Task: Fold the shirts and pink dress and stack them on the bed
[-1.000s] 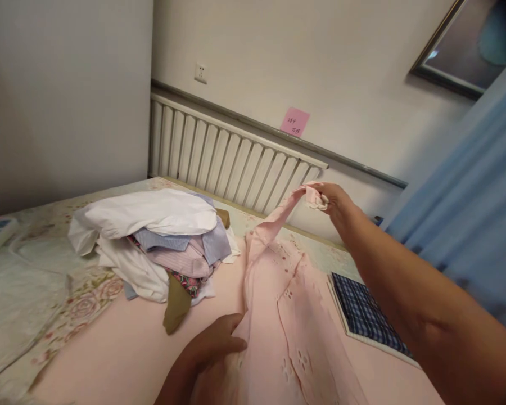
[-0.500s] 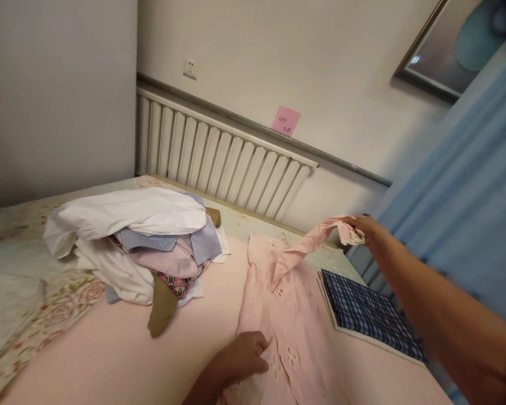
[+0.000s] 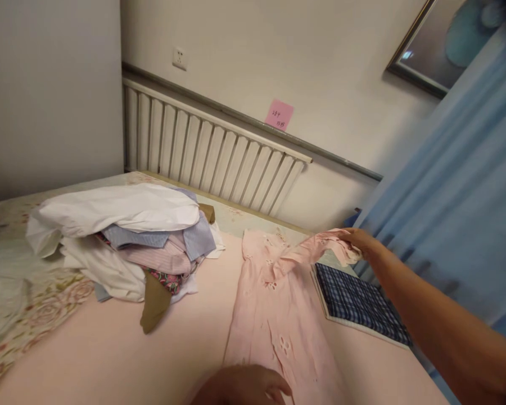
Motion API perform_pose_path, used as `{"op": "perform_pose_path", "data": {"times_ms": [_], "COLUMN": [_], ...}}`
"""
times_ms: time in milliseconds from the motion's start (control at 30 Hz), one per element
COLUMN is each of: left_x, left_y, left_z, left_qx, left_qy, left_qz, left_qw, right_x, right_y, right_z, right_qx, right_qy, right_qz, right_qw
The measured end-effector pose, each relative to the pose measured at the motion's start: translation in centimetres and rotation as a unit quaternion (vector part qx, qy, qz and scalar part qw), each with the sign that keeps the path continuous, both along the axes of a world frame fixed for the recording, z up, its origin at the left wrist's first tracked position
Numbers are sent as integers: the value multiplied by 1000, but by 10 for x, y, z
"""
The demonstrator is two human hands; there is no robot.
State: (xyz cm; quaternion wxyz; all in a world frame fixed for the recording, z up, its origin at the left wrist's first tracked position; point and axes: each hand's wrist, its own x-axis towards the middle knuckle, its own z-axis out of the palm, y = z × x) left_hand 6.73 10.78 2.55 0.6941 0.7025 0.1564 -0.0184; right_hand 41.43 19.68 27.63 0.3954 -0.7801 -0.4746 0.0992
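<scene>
A pale pink garment with flower-shaped eyelet cut-outs [image 3: 287, 320] lies lengthwise on the bed's pink cover. My right hand [image 3: 360, 241], arm stretched out, pinches the end of its long narrow sleeve-like part and holds it raised to the right, above the bed. Low in the picture, my left hand [image 3: 253, 385] is over the garment's near part. Its fingers show only partly, slightly bent and apart, with no cloth visible between them; the frame edge cuts off the rest.
A heap of clothes [image 3: 122, 211], white, blue, striped and olive, lies left on the bed. Folded dark plaid cloth [image 3: 358, 301] lies at right. Behind the bed are a radiator [image 3: 211, 146] and a wall; a blue curtain [image 3: 451, 185] hangs at right.
My left hand has moved down and nearer to me along the garment. My right hand still holds the sleeve-like part, now slightly lower. The view has shifted a little.
</scene>
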Motion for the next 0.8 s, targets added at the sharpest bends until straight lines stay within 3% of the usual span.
{"op": "perform_pose_path", "data": {"times_ms": [67, 133, 200, 233, 300, 367, 467, 567, 667, 733, 800], "left_x": [-7, -19, -31, -37, -46, -49, -48, -43, -39, -36, -34], "left_y": [4, 14, 28, 34, 44, 49, 49, 46, 42, 41, 41], "left_z": [6, 12, 16, 15, 12, 6, -1, -1, 1, 2, 0], "left_qx": [-57, -72, 27, 108, 250, 293, 273, 266, 267, 271, 276], "left_qy": [-7, -11, 24, 72, 140, 163, 154, 145, 142, 145, 150], "left_qz": [19, 131, 306, 386, 463, 466, 444, 431, 415, 400, 385], "left_qw": [998, 989, 951, 913, 839, 819, 839, 850, 858, 863, 868], "right_x": [-1, -4, -7, -8, -12, -17, -28, -42, -61, -81, -112], "right_y": [-10, -21, -31, -37, -47, -59, -82, -109, -138, -155, -170], "right_z": [-7, -15, -23, -27, -37, -50, -79, -121, -161, -180, -192], "right_qx": [-39, -60, -66, -69, -73, -79, -93, -120, -162, -116, -43], "right_qy": [42, 74, 89, 96, 112, 127, 152, 149, 28, -108, -206], "right_qz": [28, 46, 46, 44, 39, 37, 46, 63, 49, 33, 69], "right_qw": [998, 994, 993, 992, 990, 988, 983, 980, 985, 987, 975]}}
